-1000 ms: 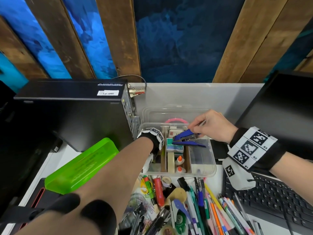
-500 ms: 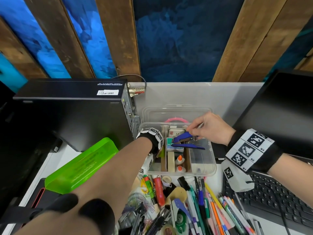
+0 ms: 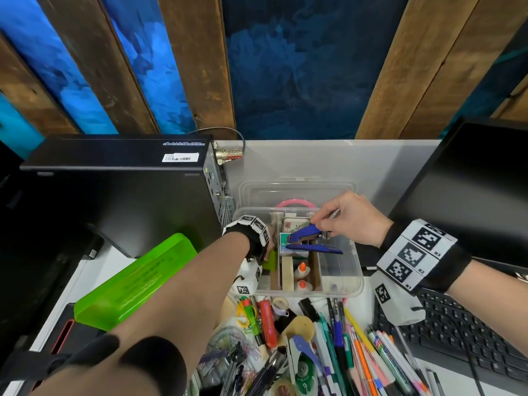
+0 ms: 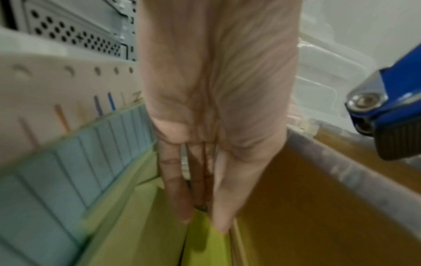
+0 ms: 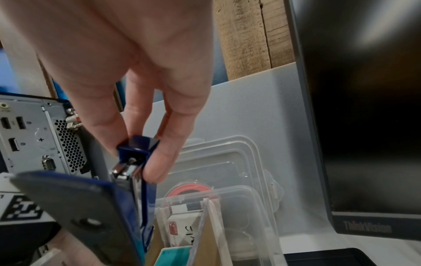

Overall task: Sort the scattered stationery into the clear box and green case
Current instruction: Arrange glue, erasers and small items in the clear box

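- From the head camera we count one clear box (image 3: 354, 270) and one green case (image 3: 134, 281), the case lying closed left of the box. Our right hand (image 3: 351, 221) pinches one blue stapler (image 3: 311, 241) above the box, which holds two glue bottles (image 3: 303, 277), cardboard dividers and a teal packet (image 3: 285, 245). Our left hand (image 3: 264, 247) dips into the box's left end. Loose pens (image 3: 363, 347) lie in front; we cannot count them.
- At the left wrist, our left hand's fingers (image 4: 180, 189) reach down straight, tips touching a yellow-green pad (image 4: 205, 241) beside a brown divider (image 4: 307, 198).
- At the right wrist, our thumb and two fingers (image 5: 159, 162) grip the stapler's top end; it hangs open over the box.
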{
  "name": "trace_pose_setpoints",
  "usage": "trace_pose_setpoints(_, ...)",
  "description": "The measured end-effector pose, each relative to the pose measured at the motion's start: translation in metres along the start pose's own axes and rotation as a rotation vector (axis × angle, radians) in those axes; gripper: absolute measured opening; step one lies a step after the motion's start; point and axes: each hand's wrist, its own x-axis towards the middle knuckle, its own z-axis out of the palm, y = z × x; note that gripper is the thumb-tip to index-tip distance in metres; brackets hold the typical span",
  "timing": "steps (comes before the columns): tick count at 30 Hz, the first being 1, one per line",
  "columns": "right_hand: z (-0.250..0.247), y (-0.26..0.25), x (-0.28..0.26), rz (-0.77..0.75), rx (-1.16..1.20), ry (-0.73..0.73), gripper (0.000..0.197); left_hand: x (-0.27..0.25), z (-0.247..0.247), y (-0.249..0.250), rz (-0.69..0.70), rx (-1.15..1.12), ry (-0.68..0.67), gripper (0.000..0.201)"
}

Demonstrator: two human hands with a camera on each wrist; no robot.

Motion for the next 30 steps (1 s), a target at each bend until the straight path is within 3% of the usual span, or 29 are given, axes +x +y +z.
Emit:
trace_pose_setpoints(1,0.000,0.001,0.000,0.000,0.003,-0.003,0.013,0.023,0.008,-0.006,-0.002,0.008,0.000,0.066)
trace_pose_setpoints(7,0.004,0.005,0.001,0.010,-0.023,-0.015,0.013,0.019,0.009,-0.003,0.028,0.139,-0.200,0.040)
trace_pose_setpoints(9,0.005,0.005,0.000,0.007,-0.025,-0.022,0.012,-0.079,-0.016,0.024,-0.007,0.161,-0.182,0.036)
trace_pose_setpoints(12,0.004,0.005,-0.001,0.006,-0.017,-0.031,0.012,-0.091,-0.016,0.030,-0.043,0.204,-0.078,0.040)
trace_pose_setpoints(17,0.003,0.005,-0.001,0.011,-0.012,-0.030,0.012,-0.086,-0.012,0.028,-0.031,0.205,-0.094,0.043)
trace_pose_setpoints(19,0.003,0.004,-0.001,0.011,-0.016,-0.031,0.013,-0.072,-0.009,0.019,-0.037,0.168,-0.055,0.058)
trace_pose_setpoints(22,0.004,0.003,0.000,0.009,-0.006,-0.031,0.012,0.010,0.005,-0.010,-0.018,0.053,0.055,0.072)
trace_pose_setpoints(26,0.011,-0.004,0.003,-0.008,0.024,-0.011,0.012,0.043,0.011,-0.019,0.086,0.006,-0.053,0.051)
trace_pose_setpoints(30,0.022,-0.016,0.010,0.000,0.093,0.026,0.009,-0.018,-0.015,-0.014,0.107,0.030,-0.005,0.028)
